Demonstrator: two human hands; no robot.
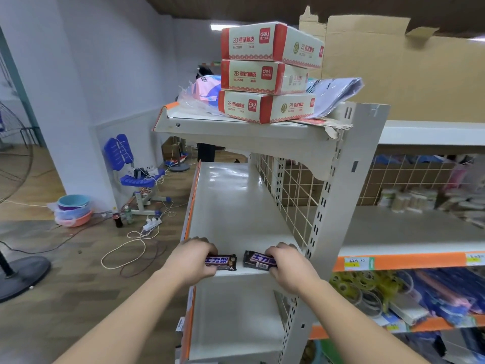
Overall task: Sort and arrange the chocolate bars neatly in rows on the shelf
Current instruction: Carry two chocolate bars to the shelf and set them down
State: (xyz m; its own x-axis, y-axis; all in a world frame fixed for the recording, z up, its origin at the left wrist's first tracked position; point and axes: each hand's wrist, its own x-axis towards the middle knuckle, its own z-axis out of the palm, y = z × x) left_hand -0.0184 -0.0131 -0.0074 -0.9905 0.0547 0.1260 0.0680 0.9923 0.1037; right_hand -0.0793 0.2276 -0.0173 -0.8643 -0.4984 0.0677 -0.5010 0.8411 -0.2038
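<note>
Two dark brown chocolate bars with blue-and-white lettering lie end to end at the near edge of a white metal shelf (231,200). My left hand (194,261) grips the left bar (223,261) at its left end, fingers curled over the wrapper. My right hand (288,264) grips the right bar (256,259) at its right end. A small gap separates the two bars. The ends of both bars under my hands are hidden.
Behind the bars stretches the bare shelf, with a wire grid back (288,185) on its right. The shelf above holds three stacked eraser boxes (265,74) and plastic packets. Stationery fills the shelves to the right. A blue chair (136,177), basins and cables are on the floor to the left.
</note>
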